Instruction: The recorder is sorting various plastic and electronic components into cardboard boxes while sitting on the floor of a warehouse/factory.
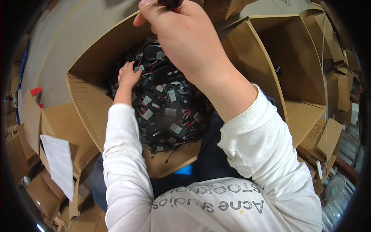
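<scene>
At centre, toward ten o'clock, the open brown cardboard box [87,96] holds a tangled heap of small black modules with red wires [166,104]. They look light, stiff and snag-prone, best pinched by the body. Right hand [185,38], at twelve o'clock, closes around one dark piece [170,3]; left hand [128,75] presses spread fingers into the heap.

Left arm in white long sleeve stretched forward and down, left hand [128,75] low, fingers curled, palm down, fingertips pressing in. Right arm bent and raised close to the camera, sleeve pushed back to mid-forearm, wrist bare. Right hand [181,34] high, fingers closed in a tight grip, back of hand facing the camera.
</scene>
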Available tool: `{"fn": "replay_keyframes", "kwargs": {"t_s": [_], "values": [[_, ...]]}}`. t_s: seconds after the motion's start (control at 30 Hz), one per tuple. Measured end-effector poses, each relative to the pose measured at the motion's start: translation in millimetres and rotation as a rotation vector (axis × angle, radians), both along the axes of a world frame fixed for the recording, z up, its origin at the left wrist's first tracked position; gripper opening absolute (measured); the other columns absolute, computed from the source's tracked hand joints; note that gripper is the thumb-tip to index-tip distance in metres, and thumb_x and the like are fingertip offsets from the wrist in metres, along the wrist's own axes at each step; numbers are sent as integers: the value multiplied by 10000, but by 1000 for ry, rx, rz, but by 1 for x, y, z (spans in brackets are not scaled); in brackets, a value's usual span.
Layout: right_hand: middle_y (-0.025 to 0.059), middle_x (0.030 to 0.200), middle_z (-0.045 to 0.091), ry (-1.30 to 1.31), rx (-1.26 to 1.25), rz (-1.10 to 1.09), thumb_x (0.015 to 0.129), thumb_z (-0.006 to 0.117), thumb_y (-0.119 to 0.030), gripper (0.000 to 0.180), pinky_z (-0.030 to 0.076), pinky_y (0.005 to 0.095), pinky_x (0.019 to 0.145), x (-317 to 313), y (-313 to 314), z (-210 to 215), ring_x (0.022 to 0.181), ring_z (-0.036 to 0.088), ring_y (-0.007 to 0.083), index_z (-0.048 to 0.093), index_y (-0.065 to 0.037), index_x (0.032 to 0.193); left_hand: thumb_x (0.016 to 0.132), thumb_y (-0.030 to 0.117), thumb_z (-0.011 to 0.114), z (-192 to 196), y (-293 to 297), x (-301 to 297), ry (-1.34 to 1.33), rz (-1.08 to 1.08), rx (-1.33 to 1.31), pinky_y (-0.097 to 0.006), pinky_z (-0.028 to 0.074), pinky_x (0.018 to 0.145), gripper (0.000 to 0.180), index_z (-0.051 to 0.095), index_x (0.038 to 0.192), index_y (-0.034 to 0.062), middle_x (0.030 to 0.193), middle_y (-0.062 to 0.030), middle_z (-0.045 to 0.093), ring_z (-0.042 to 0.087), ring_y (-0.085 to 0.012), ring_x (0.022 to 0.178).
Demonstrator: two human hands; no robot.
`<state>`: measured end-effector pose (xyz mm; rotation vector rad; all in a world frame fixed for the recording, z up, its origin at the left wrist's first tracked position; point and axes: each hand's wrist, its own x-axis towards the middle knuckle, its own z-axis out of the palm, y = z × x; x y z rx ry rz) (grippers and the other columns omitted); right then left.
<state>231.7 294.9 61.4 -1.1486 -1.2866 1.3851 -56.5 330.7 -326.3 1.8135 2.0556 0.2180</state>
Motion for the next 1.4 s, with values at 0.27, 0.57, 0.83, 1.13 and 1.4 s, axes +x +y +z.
{"fn": "replay_keyframes", "kwargs": {"t_s": [0.27, 0.57, 0.83, 1.13, 1.4], "values": [[149, 737, 656, -104, 85, 26, 977, 590, -209, 261, 503, 374, 716, -1, 1, -22, 725, 635, 259, 667, 22, 883, 956, 342, 593, 15, -18, 58, 404, 11, -79, -509, 477, 962, 326, 711, 1176, 133, 1232, -117, 691, 596, -333, 1195], [214, 745, 669, -152, 154, 6, 935, 599, -238, 290, 514, 423, 686, 3, -12, -16, 723, 658, 372, 687, 28, 859, 1015, 277, 609, 176, -65, -1, -146, -231, -194, -455, 513, 795, 275, 637, 1011, 4, 959, -223, 686, 647, -381, 864], [228, 796, 686, -260, 255, 22, 933, 600, -262, 306, 540, 456, 742, 5, -16, -21, 801, 674, 412, 707, 18, 870, 974, 153, 643, 296, -79, 16, -224, -88, -110, -343, 502, 755, 157, 611, 1021, 7, 867, -100, 666, 615, -205, 800], [155, 1086, 730, -519, 320, 392, 775, 807, -80, 532, 562, 387, 886, 2, -17, -19, 1008, 714, 308, 672, -38, 1287, 950, 56, 657, 352, -105, 71, -385, -205, 262, -312, 496, 790, 125, 638, 1059, -2, 990, -71, 658, 618, -170, 884], [215, 914, 731, -625, 236, 385, 879, 756, -331, 309, 566, 439, 811, -7, -14, -23, 938, 704, 400, 759, -47, 999, 1003, 97, 626, 327, -88, 80, -1286, -387, 648, -352, 511, 969, 560, 381, 1501, 19, 1437, -201, 519, 637, -225, 1075]]}}
